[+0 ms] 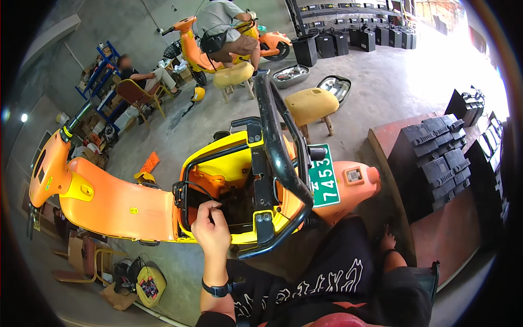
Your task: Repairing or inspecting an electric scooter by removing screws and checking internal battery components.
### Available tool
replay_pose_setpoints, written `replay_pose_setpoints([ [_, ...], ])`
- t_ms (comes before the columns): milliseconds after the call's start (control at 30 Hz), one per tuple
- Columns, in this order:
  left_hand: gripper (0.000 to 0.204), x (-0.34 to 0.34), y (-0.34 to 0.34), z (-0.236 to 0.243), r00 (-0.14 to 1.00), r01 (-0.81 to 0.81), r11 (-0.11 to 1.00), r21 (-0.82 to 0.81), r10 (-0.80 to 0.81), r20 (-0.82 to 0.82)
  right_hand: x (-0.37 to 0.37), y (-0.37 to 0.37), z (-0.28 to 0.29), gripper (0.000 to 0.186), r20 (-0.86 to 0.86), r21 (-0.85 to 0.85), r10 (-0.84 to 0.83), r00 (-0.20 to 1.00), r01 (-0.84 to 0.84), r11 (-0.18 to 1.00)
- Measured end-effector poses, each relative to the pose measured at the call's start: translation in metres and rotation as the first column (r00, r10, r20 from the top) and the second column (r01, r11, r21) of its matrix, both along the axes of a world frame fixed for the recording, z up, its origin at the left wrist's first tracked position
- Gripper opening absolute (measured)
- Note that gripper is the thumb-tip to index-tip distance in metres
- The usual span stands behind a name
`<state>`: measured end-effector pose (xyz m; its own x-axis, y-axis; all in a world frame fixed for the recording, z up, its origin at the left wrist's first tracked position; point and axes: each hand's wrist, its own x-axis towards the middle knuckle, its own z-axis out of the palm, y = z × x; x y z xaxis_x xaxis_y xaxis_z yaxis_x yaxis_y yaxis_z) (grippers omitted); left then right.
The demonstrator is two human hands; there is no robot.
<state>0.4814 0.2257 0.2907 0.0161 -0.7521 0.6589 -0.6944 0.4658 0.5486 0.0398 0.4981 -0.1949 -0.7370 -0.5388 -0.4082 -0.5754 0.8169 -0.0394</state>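
Orange scooter (117,199): directly in front of the person, lying crosswise in view, handlebar end to the left, tail with green plate (321,188) to the right. Seat area open; yellow-walled compartment (231,166) exposed, black tubular rail (271,125) standing over its right side.

Left hand (211,229): at the compartment's near edge, fingers curled inward, dark watch (218,290) on wrist. A thin black cable (202,188) runs just beyond the fingers; cannot tell whether they pinch it or are clenched on nothing.

Right hand: not identified with certainty. A small bare limb (388,240) shows near the reddish platform (447,240); hand or foot, cannot tell, nor any grip.

Surroundings: black boxes (419,163) on the platform; yellow stool (310,106) beyond the scooter; another person (220,22) bends over a second scooter (193,52).
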Motion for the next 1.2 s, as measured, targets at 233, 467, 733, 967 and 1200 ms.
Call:
replay_pose_setpoints([
  [233,0.011,-0.001,0.001,0.005,1.0,-0.02,0.998,0.052,0.019,0.022,-0.035,-0.067,0.068,0.018,0.024,-0.002,0.084,0.996,-0.084,0.996],
  [467,0.009,0.01,0.0,-0.008,0.998,-0.013,1.0,0.026,0.011,0.069,0.06,-0.144,0.296,0.024,-0.043,-0.452,0.38,0.924,-0.358,0.817],
  [733,0.016,0.01,-0.004,0.005,0.989,0.041,0.996,0.079,-0.051,0.135,0.194,-0.188,0.271,0.015,0.821,-0.551,0.568,0.065,-0.172,0.817],
  [967,0.021,0.014,-0.017,-0.013,0.975,0.177,0.965,0.192,-0.198,0.097,0.283,-0.225,0.17,0.006,0.987,0.155,-0.137,-0.084,0.716,0.681],
  [1200,0.022,0.006,-0.013,-0.015,0.982,0.163,0.977,0.138,-0.174,0.073,0.309,-0.206,0.167,0.041,0.952,-0.297,0.233,0.197,0.773,0.561],
])
